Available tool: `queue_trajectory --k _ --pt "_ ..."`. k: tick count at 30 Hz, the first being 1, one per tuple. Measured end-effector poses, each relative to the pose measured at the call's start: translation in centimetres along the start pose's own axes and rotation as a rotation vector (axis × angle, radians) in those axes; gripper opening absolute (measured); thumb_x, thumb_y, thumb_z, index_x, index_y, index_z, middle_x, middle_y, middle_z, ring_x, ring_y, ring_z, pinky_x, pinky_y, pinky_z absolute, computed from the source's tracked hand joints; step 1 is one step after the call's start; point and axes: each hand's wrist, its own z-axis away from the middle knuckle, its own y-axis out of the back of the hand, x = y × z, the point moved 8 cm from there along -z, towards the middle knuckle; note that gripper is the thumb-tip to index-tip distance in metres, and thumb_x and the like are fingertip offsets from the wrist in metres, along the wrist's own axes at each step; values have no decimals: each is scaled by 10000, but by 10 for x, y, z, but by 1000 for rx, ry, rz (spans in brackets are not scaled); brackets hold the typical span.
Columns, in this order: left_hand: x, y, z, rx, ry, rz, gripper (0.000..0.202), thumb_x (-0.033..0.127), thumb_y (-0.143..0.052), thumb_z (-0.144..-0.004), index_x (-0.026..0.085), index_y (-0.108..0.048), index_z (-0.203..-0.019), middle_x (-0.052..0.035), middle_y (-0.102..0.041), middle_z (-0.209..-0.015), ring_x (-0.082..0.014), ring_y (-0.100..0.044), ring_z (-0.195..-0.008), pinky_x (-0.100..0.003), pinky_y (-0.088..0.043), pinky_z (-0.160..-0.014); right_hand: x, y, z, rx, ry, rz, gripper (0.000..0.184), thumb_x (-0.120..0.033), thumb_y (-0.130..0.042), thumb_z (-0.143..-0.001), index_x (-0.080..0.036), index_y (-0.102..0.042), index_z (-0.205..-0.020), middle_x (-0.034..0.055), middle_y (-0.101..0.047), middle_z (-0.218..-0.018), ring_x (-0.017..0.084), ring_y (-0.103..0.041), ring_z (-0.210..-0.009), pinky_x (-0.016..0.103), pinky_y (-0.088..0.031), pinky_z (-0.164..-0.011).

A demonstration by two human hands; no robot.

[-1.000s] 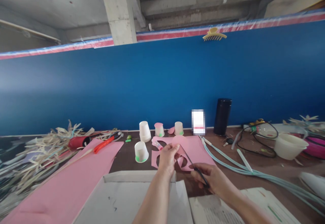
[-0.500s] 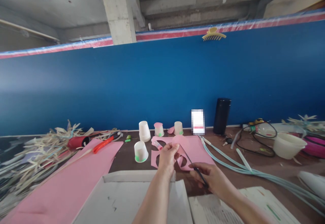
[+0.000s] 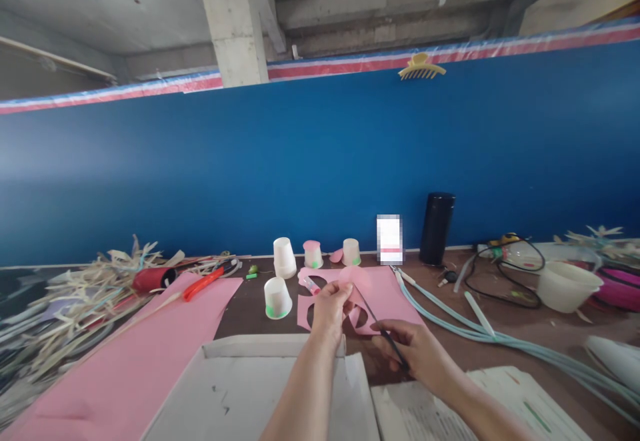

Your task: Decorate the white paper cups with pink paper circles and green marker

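My left hand (image 3: 329,309) pinches a small round pink paper piece (image 3: 351,276) held up over the table. In my right hand (image 3: 411,350) I grip dark-handled scissors (image 3: 383,333), and their thin blades reach up to the edge of that piece. Beneath both lies a pink sheet (image 3: 385,291) with round holes cut out of it. A white paper cup (image 3: 277,298) stands upside down just left of my left hand.
More upturned cups (image 3: 285,258) stand near the blue wall, one capped in pink (image 3: 313,254). A large pink sheet (image 3: 135,354) and straw strips (image 3: 70,301) lie left, with red pliers (image 3: 203,284). A black flask (image 3: 437,228), cables, light blue tubing (image 3: 480,334) and a white bowl (image 3: 567,286) sit right. Cardboard (image 3: 260,394) is near me.
Almost nothing differs; my right hand with the scissors has edged slightly up and left while the left hand keeps the pink piece in place.
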Motion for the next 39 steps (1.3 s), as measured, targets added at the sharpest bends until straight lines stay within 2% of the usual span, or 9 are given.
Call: queue_trajectory --k 8,13,28,39 --pt "-1 -1 1 -14 5 5 336 333 -804 -501 140 -618 -703 12 -572 -626 -52 -506 -514 -193 -442 -542 2 -3 -2 -38 35 -41 293 -357 -635 -667 -143 -642 -866 -57 -431 -511 64 -389 -428 196 -242 -409" --pt "-2 1 1 3 19 14 325 316 -808 -504 144 -620 -706 10 -576 -631 -57 -516 -528 -199 -458 -560 3 2 -2 -5 63 16 290 -341 -621 -680 -140 -658 -886 -54 -432 -496 70 -389 -435 194 -246 -413" --pt "-6 2 0 17 47 49 284 270 -787 -540 142 -603 -715 15 -570 -646 -44 -510 -519 -183 -458 -562 -6 -3 0 -10 58 59 271 -348 -619 -701 -143 -665 -871 -48 -431 -499 67 -390 -438 190 -230 -396" --pt "-5 -1 4 16 58 112 224 208 -764 -578 132 -598 -708 15 -563 -632 -40 -505 -502 -173 -460 -549 2 -3 -2 -22 38 -12 258 -343 -638 -682 -162 -658 -865 -52 -438 -528 70 -405 -445 197 -253 -421"
